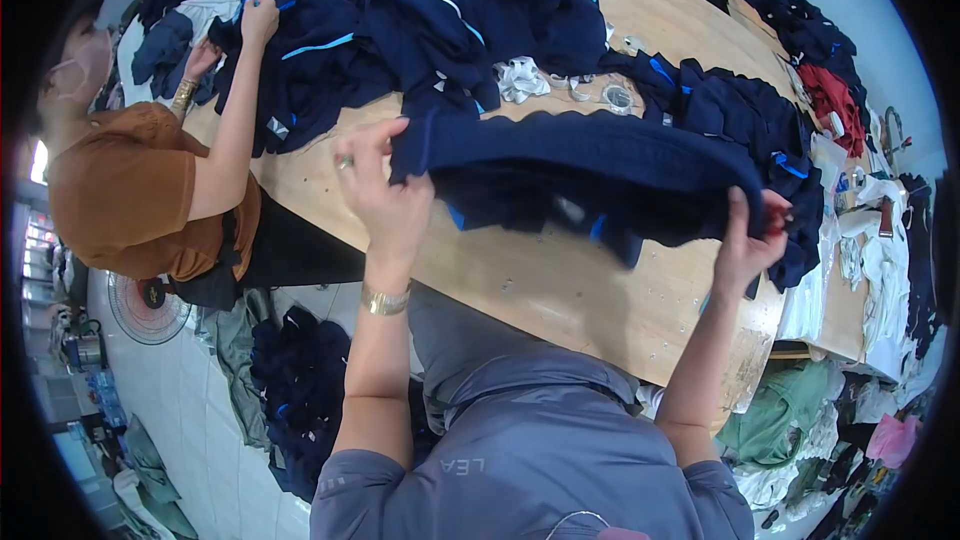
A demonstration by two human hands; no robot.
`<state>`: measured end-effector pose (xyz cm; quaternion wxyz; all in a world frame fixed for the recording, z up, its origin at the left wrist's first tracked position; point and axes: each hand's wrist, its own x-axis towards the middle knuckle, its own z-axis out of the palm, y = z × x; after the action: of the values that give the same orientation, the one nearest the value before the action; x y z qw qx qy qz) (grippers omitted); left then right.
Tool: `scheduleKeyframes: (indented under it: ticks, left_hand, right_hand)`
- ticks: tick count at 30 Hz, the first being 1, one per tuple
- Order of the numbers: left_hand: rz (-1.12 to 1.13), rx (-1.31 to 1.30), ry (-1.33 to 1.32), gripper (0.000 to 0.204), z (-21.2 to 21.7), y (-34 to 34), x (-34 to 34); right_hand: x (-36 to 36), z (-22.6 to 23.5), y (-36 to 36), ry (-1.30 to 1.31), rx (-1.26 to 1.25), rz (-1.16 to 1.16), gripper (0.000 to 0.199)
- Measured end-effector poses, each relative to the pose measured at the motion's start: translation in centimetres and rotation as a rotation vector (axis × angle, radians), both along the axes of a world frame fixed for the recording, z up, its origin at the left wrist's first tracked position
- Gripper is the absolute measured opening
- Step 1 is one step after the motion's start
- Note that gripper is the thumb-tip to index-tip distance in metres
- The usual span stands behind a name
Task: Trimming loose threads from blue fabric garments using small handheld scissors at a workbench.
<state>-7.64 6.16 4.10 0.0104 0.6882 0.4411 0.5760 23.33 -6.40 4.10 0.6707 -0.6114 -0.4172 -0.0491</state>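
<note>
The left hand has its grip closed on one end of a folded navy garment, fingers curled over the cloth's edge. The right hand pinches the other end, its grip shut on the fabric from below. The garment hangs stretched between the two hands, just above the wooden worktop, with light blue trim showing underneath. Beyond it lies a large heap of dark blue clothes with pale blue stripes, and a small white cloth beside a roll of clear tape. At the left, a person in an orange top reaches into the heap. More navy clothes lie on the tiled floor.
</note>
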Motion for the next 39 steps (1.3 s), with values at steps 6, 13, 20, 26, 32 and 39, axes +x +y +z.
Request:
scheduleKeyframes:
  ticks: [6, 13, 20, 26, 32, 39]
  left_hand:
    - [-0.181, -0.473, 0.25, 0.037, -5.9, -5.1, -2.8]
    - [-0.178, -1.027, 0.093, 0.032, -11.9, -9.4, -8.5]
    - [0.118, -1.213, -0.11, 0.049, -14.5, -6.7, -9.1]
    - [-0.157, -1.506, -0.564, 0.046, -16.3, -7.8, -7.1]
    - [-0.306, -1.349, -1.05, 0.029, -15.7, -8.3, -6.2]
    - [-0.317, -1.161, -0.76, 0.03, -15.6, -7.2, -4.3]
  right_hand:
    - [1.1, -5.7, -5.8, -0.007, -0.612, 0.249, 0.019]
    - [3.3, -12.8, -11.6, 0.004, -1.116, 0.258, 0.024]
    - [7.4, -16.9, -5.6, 0.198, -0.769, -0.042, 0.028]
    - [3.6, -18.5, -3.3, 0.1, -0.944, 0.006, 0.042]
    - [5.5, -20.9, -4.2, 0.099, -0.865, 0.05, 0.036]
    - [4.8, -18.9, -1.5, 0.22, -0.668, 0.15, 0.027]
